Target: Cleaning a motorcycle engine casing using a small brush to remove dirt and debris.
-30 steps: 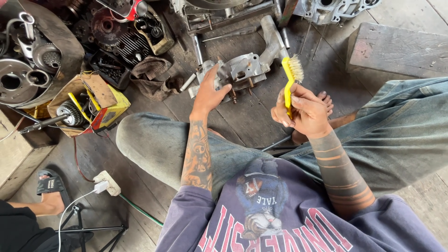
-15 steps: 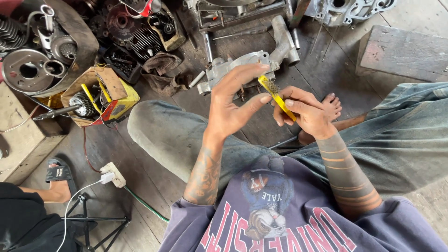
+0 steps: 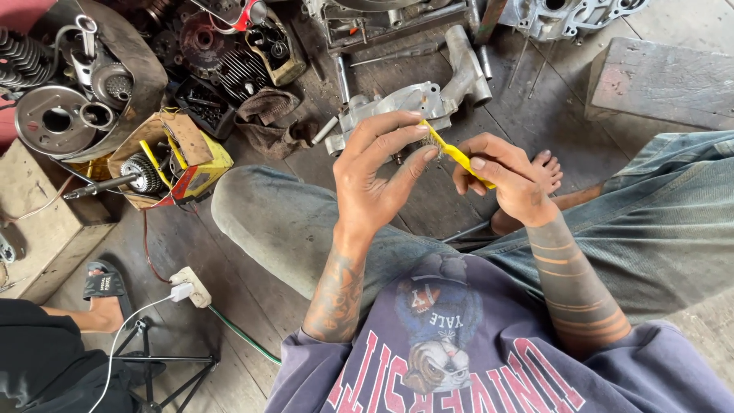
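Here, in the head view, the person sits on a wooden plank floor with knees apart, both hands raised in front of the chest. The right hand has its grip closed around the handle of a yellow brush, which slants up and to the left between the two hands. The left hand is half open, fingers loosely curled; its thumb and fingertips touch the bristle end of the brush without closing round it. Just beyond the hands, on the floor, lies a grey metal engine casing with a tube-shaped part beside it. Farther left stands a torn yellow cardboard box holding a gear and small parts, near a dark round pan of metal pieces. At lower left a white power strip rests on the planks, and another person's sandalled foot is near it
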